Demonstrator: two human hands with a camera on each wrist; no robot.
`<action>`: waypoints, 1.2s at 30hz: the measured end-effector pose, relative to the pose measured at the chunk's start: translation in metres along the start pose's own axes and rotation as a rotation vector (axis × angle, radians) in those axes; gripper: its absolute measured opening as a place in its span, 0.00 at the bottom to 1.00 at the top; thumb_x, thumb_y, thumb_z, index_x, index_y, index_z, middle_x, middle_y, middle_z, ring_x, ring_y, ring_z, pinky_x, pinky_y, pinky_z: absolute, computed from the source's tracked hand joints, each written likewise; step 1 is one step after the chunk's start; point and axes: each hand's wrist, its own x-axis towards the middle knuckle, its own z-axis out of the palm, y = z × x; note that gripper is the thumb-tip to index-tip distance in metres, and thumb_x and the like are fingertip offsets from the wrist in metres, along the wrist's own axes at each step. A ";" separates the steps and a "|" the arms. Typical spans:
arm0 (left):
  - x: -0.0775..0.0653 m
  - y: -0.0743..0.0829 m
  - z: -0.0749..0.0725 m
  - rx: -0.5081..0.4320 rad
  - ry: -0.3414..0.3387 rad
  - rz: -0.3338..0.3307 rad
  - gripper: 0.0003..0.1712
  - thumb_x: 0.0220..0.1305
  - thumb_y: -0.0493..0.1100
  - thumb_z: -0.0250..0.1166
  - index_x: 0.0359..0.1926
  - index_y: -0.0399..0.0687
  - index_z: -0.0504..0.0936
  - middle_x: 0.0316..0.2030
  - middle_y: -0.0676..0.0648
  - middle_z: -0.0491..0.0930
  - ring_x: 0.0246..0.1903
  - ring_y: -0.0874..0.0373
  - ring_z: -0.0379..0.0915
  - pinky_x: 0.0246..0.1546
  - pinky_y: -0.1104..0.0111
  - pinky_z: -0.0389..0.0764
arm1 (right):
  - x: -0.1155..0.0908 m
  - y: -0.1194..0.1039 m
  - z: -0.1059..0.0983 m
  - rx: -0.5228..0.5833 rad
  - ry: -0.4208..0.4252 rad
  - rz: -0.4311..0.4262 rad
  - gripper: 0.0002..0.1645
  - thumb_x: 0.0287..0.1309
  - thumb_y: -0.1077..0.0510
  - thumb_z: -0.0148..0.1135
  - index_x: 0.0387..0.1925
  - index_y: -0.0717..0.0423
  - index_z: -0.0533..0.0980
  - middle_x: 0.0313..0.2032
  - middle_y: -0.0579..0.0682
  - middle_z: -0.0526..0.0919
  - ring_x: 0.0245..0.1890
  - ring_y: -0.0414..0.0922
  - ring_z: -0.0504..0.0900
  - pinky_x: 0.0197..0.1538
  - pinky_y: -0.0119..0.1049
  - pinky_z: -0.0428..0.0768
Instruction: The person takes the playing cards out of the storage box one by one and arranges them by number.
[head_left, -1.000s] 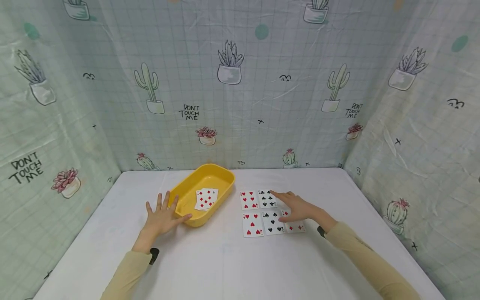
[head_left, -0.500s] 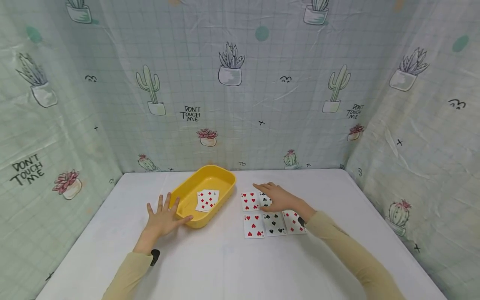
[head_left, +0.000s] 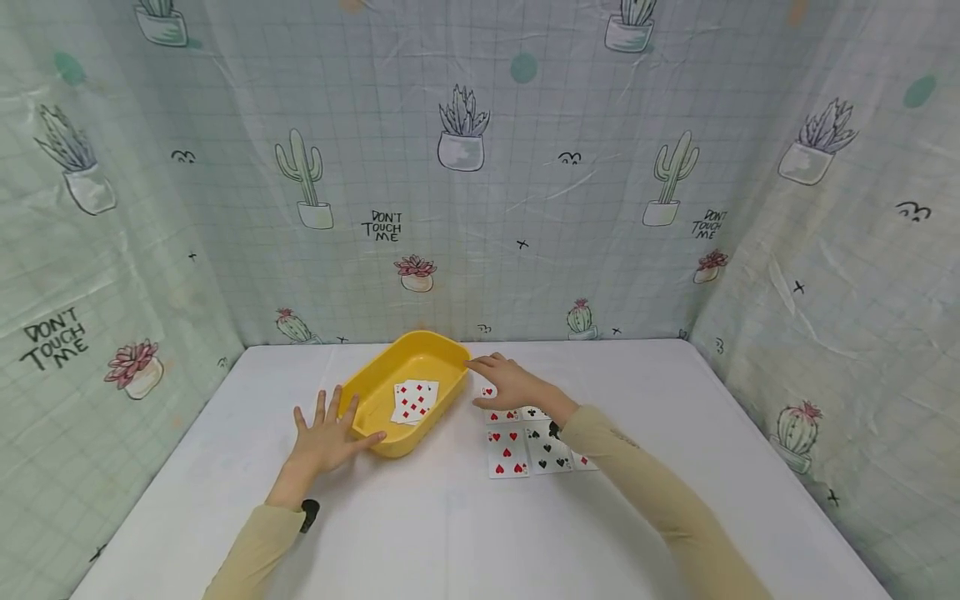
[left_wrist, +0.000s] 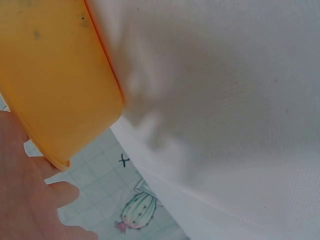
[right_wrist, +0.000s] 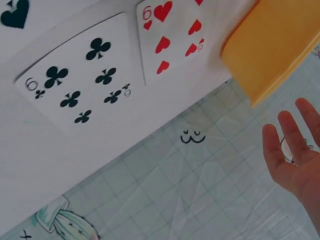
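A yellow tray (head_left: 442, 405) stands left of the middle of the table, with overlapping playing cards (head_left: 415, 402) inside, a diamonds card on top. My left hand (head_left: 322, 450) lies with spread, straight fingers against its near left rim. At the tray's right rim hovers my right hand (head_left: 512, 385), fingers extended and holding nothing; whether it touches the rim is unclear. Under and beside it are the six of hearts (right_wrist: 175, 37) and six of clubs (right_wrist: 85, 75). Nearer lie the five of hearts (head_left: 507, 454), a spades card (head_left: 547, 454) and a diamonds card (head_left: 585, 462), partly covered by the right sleeve.
The white table (head_left: 450, 533) ends at a cloth backdrop (head_left: 375, 125) printed with cacti and lettering. Cloth also hangs along the left and right sides. Dark bands sit at both wrists.
My right hand has moved left from above the clubs and diamonds cards, over the six of hearts, to the tray's right rim. The left hand and tray have stayed in place.
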 end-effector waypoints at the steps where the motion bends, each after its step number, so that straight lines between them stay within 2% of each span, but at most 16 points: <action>1: -0.001 -0.001 0.000 -0.001 -0.001 -0.001 0.57 0.49 0.77 0.44 0.67 0.39 0.49 0.68 0.31 0.36 0.65 0.31 0.28 0.54 0.32 0.25 | 0.004 -0.003 0.002 0.008 0.004 -0.004 0.39 0.53 0.45 0.57 0.65 0.51 0.57 0.62 0.50 0.64 0.59 0.48 0.63 0.59 0.54 0.65; 8: -0.008 -0.004 0.000 -0.013 0.008 0.001 0.57 0.50 0.76 0.46 0.67 0.38 0.49 0.67 0.31 0.37 0.65 0.29 0.29 0.54 0.32 0.27 | 0.030 -0.020 0.014 0.073 0.008 -0.011 0.38 0.54 0.45 0.56 0.65 0.50 0.58 0.63 0.50 0.64 0.59 0.49 0.63 0.60 0.50 0.65; 17: -0.007 -0.003 -0.004 0.008 0.000 0.004 0.56 0.51 0.75 0.46 0.66 0.37 0.50 0.67 0.30 0.36 0.64 0.28 0.28 0.54 0.31 0.27 | 0.052 -0.023 0.030 0.084 -0.011 0.058 0.34 0.57 0.45 0.52 0.64 0.49 0.59 0.63 0.51 0.64 0.63 0.51 0.61 0.62 0.57 0.59; 22: -0.004 -0.004 -0.006 0.008 0.002 0.001 0.57 0.50 0.76 0.45 0.66 0.36 0.51 0.67 0.30 0.37 0.64 0.28 0.28 0.54 0.32 0.26 | 0.064 -0.027 0.035 0.041 0.000 0.098 0.32 0.58 0.43 0.51 0.62 0.49 0.62 0.61 0.50 0.67 0.63 0.48 0.63 0.61 0.58 0.59; 27: -0.003 -0.002 -0.006 0.006 -0.017 -0.001 0.57 0.50 0.77 0.44 0.66 0.36 0.50 0.67 0.30 0.35 0.64 0.28 0.27 0.54 0.32 0.25 | 0.078 -0.036 0.033 -0.081 -0.009 0.165 0.34 0.54 0.40 0.54 0.61 0.47 0.64 0.60 0.49 0.68 0.62 0.49 0.65 0.60 0.58 0.59; 30: -0.002 -0.001 -0.006 -0.007 -0.008 0.001 0.57 0.50 0.76 0.45 0.66 0.36 0.51 0.67 0.30 0.36 0.64 0.28 0.27 0.54 0.32 0.25 | 0.086 -0.041 0.032 -0.137 -0.042 0.170 0.35 0.52 0.40 0.56 0.61 0.47 0.64 0.61 0.49 0.67 0.62 0.50 0.64 0.61 0.55 0.60; 36: 0.000 0.000 -0.003 -0.010 -0.011 0.002 0.57 0.50 0.77 0.44 0.67 0.37 0.49 0.67 0.31 0.36 0.65 0.29 0.27 0.54 0.32 0.24 | 0.097 -0.048 0.035 -0.111 -0.121 0.169 0.39 0.51 0.40 0.59 0.63 0.46 0.61 0.64 0.48 0.62 0.65 0.50 0.59 0.65 0.53 0.57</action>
